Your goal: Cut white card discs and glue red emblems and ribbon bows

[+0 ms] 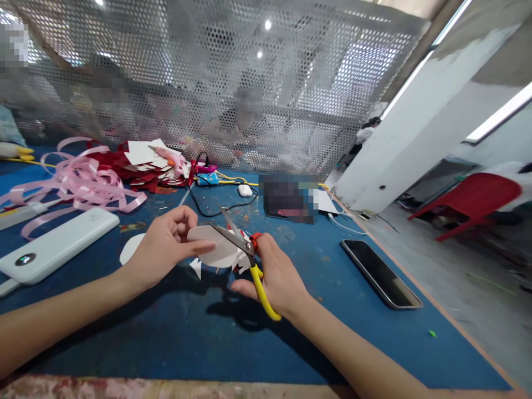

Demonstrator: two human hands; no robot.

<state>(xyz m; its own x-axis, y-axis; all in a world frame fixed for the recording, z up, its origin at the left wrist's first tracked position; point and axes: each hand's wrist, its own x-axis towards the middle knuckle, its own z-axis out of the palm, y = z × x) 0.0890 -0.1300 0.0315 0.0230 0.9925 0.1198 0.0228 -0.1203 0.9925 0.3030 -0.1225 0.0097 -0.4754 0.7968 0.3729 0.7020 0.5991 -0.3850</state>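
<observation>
I saw the left hand [166,244] pinch a white card [219,255] just left of the scissors' [248,249] pivot, the right hand [279,272] gripping their handles; it seemed light, creasable, best held rimwise.

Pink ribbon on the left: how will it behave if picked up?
The pink ribbon will likely tangle, given its overlapping loops. Probably springy rather than limp, since some curls stand in open arcs. Maybe slippery: its surface looks glossy.
</observation>
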